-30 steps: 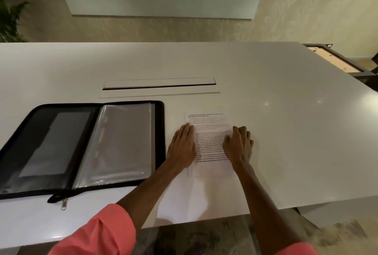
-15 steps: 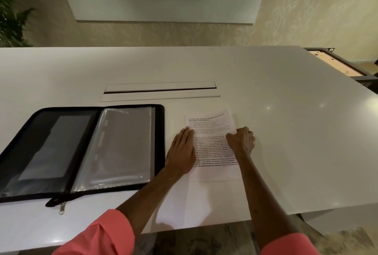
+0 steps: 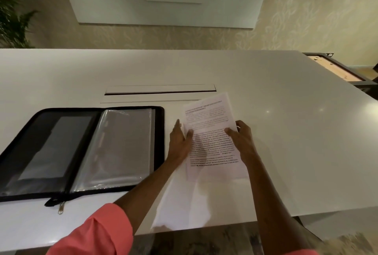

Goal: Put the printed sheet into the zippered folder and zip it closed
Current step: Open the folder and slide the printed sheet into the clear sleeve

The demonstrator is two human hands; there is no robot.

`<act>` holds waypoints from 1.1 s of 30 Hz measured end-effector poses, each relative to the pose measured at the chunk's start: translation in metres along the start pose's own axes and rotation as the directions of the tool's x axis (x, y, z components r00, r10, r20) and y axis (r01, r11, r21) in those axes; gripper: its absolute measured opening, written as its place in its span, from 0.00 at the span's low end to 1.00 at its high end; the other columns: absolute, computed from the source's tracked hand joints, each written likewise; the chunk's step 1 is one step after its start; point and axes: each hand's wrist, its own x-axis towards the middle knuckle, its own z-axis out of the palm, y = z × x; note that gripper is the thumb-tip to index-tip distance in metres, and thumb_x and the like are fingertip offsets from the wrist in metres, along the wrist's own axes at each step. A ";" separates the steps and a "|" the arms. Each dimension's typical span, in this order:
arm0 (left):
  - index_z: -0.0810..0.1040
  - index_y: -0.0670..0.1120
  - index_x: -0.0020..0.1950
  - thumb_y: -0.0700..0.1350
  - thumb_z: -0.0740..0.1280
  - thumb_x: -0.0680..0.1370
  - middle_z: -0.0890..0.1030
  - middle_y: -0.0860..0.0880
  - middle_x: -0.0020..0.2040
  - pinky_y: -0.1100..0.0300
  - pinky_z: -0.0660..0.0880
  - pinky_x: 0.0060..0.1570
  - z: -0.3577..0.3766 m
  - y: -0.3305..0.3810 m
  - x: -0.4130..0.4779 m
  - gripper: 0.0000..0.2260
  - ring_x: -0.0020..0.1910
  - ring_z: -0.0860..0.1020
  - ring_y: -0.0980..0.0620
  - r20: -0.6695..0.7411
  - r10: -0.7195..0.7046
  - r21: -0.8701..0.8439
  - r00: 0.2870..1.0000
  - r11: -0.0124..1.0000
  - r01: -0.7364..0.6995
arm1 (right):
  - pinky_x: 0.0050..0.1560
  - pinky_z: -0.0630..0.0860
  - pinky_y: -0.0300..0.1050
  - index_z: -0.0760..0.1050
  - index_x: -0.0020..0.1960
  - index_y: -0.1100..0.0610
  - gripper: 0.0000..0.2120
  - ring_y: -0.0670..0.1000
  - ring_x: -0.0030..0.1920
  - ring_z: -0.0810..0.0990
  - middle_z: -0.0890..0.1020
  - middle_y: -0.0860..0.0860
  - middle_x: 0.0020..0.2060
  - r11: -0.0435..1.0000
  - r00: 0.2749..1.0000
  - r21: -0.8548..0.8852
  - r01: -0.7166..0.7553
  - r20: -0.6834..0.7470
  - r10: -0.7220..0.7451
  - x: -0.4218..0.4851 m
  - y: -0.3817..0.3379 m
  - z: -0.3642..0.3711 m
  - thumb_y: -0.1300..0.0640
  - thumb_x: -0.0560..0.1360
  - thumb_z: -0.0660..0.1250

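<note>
The printed sheet (image 3: 212,132), white with black text, is lifted off the white table, its far edge raised. My left hand (image 3: 181,142) grips its left edge with the thumb on top. My right hand (image 3: 242,138) grips the right edge the same way. The black zippered folder (image 3: 161,123) lies open flat to the left, with clear plastic sleeves (image 3: 120,148) on its right half and a mesh pocket on its left half. Its zip pull (image 3: 60,208) hangs at the near edge.
The white table (image 3: 286,132) has a long cable slot (image 3: 159,90) behind the folder and sheet. A dark-framed table (image 3: 343,68) stands at the far right. A plant (image 3: 12,15) is at the far left, by the patterned wall.
Both hands went from pressing flat on the sheet to gripping its side edges. The sheet has come up off the table and tilted slightly.
</note>
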 end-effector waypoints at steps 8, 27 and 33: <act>0.80 0.41 0.71 0.42 0.62 0.89 0.87 0.42 0.64 0.46 0.86 0.61 -0.005 0.061 0.025 0.13 0.63 0.86 0.38 -0.013 0.014 -0.458 1.000 0.889 -0.018 | 0.50 0.88 0.53 0.79 0.65 0.60 0.13 0.57 0.55 0.90 0.89 0.55 0.57 0.949 0.968 0.207 0.238 0.030 -0.250 -0.010 -0.030 -0.002 0.66 0.82 0.66; 0.72 0.74 0.69 0.50 0.58 0.91 0.84 0.64 0.62 0.64 0.85 0.53 0.010 0.065 -0.025 0.17 0.62 0.85 0.59 -0.215 0.325 -0.356 0.921 0.852 -0.384 | 0.50 0.86 0.51 0.80 0.67 0.61 0.15 0.58 0.58 0.88 0.88 0.55 0.58 0.888 0.946 0.329 0.320 -0.164 -0.280 -0.020 -0.006 0.019 0.68 0.83 0.65; 0.74 0.59 0.75 0.52 0.58 0.90 0.85 0.60 0.60 0.59 0.87 0.51 -0.001 0.063 -0.008 0.14 0.59 0.87 0.54 -0.180 0.333 -0.296 0.926 0.879 -0.374 | 0.50 0.88 0.57 0.82 0.64 0.50 0.19 0.57 0.56 0.88 0.88 0.52 0.56 0.887 0.925 0.262 0.380 -0.130 -0.358 -0.019 -0.023 0.023 0.68 0.82 0.63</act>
